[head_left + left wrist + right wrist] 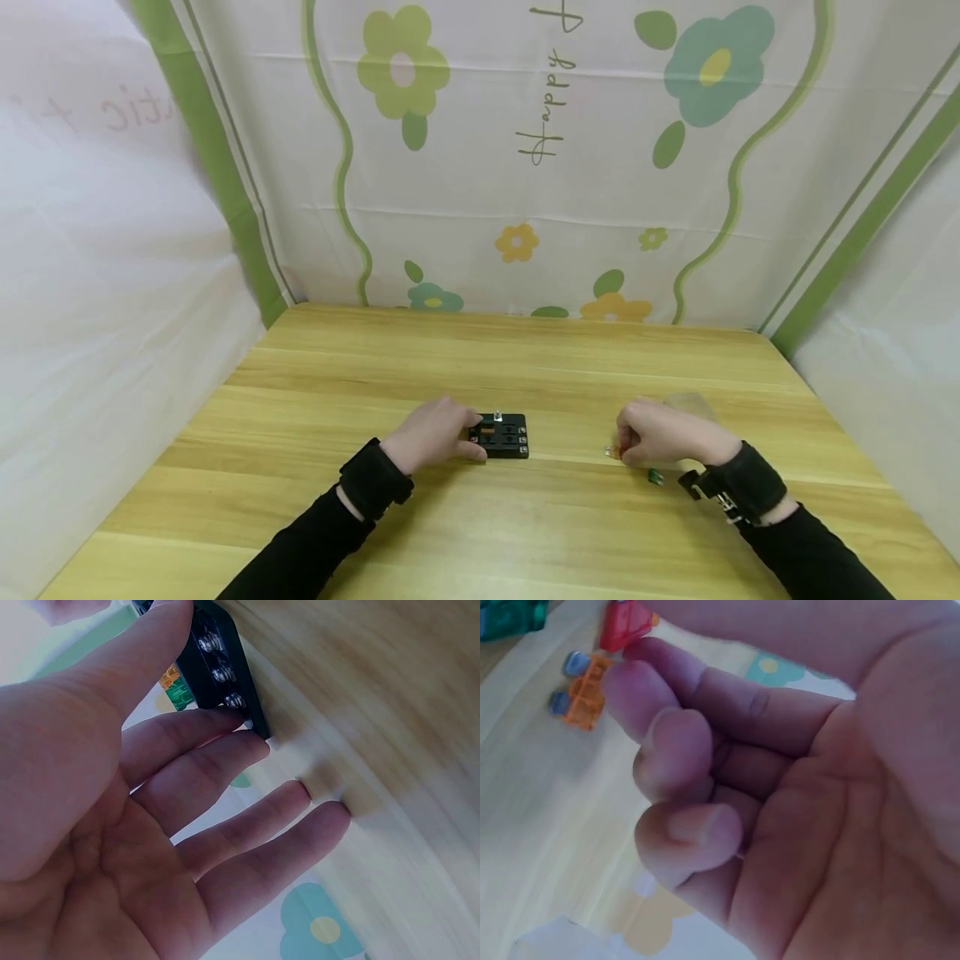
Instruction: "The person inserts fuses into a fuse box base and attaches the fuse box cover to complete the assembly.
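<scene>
My left hand (435,435) holds a black fuse block (510,433) by its left end, thumb at the near side and fingertips at the far side. Screw terminals (223,673) line the block's edge. Orange and green blade fuses (178,694) sit in it, partly hidden behind the thumb in the left wrist view. On the right, my other hand (667,432) pinches a red blade fuse (625,624) between thumb and index finger, low over the table. Beside its fingertips lies an orange blade fuse (585,691). A green blade fuse (656,477) lies nearer to me, below that hand.
A clear, flat plastic piece (692,405) lies behind the right hand. The wooden table (480,525) ends at a hanging cloth (450,183) printed with flowers, and white cloth walls stand at both sides.
</scene>
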### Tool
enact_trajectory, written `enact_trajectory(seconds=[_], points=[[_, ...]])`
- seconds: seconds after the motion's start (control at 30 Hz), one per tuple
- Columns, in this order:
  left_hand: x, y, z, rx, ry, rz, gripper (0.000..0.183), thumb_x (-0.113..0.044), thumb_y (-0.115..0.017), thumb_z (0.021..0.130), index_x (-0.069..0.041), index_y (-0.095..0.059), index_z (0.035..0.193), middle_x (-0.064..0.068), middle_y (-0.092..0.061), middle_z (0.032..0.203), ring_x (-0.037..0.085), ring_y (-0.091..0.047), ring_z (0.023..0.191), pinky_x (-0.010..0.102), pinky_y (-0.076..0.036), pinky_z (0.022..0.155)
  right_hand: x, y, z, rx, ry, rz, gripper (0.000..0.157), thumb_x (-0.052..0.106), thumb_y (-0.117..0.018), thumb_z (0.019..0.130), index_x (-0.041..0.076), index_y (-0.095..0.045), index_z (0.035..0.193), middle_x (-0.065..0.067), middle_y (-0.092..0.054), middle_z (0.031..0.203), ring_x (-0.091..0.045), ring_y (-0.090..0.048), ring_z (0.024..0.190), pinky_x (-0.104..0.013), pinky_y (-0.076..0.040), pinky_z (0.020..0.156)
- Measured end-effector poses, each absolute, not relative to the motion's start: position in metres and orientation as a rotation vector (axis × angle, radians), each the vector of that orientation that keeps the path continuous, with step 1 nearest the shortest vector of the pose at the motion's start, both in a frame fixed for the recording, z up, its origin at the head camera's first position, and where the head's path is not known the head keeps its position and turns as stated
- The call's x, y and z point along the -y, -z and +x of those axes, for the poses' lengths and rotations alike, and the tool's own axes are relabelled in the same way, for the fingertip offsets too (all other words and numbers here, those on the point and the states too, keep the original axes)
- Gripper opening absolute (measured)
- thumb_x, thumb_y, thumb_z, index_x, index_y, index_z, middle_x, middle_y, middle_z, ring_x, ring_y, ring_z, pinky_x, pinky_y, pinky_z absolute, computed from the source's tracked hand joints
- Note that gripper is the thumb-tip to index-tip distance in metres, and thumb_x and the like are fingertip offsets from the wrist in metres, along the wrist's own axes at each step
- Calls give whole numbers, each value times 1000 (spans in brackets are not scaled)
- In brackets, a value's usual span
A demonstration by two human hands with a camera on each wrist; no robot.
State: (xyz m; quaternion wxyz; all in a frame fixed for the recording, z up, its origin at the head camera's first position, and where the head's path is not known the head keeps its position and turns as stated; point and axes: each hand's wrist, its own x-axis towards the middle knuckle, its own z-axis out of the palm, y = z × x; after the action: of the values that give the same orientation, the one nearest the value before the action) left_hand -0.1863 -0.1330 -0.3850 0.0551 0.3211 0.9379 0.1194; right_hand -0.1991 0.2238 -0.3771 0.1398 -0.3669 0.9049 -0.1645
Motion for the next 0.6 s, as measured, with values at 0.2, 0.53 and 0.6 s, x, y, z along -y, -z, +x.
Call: enact_trajectory(seconds=[0.2, 0.53, 0.6], points=[[132, 385, -186, -2846, -360, 980, 56, -45, -70, 80, -5, -65, 120, -5, -57, 73, 6, -39, 54, 22, -36, 56, -224, 377, -198, -2604, 449, -1066, 34, 4, -69, 78, 18, -45, 59, 12, -28, 56, -4, -22, 50, -21, -23, 48], [132, 384, -186, -2843, -364, 993, 54, -45, -70, 80, -5, -66, 117, -7, -53, 69, 6, -38, 54, 21, -36, 56, -221, 373, -196, -2625, 387, -1076, 39, 5, -67, 75, 19, -35, 58, 10, -21, 58, -6, -18, 53, -23, -20, 51], [132, 384, -187, -2841, -364, 1004, 52, -45, -70, 81, -6, -67, 115, -9, -45, 64, 6, -36, 53, 21, -34, 53, -221, 373, -196, -2632, 385, -1070, 37, 6, -67, 75, 19, -38, 58, 10, -24, 58, -6, -21, 52, -23, -21, 51]])
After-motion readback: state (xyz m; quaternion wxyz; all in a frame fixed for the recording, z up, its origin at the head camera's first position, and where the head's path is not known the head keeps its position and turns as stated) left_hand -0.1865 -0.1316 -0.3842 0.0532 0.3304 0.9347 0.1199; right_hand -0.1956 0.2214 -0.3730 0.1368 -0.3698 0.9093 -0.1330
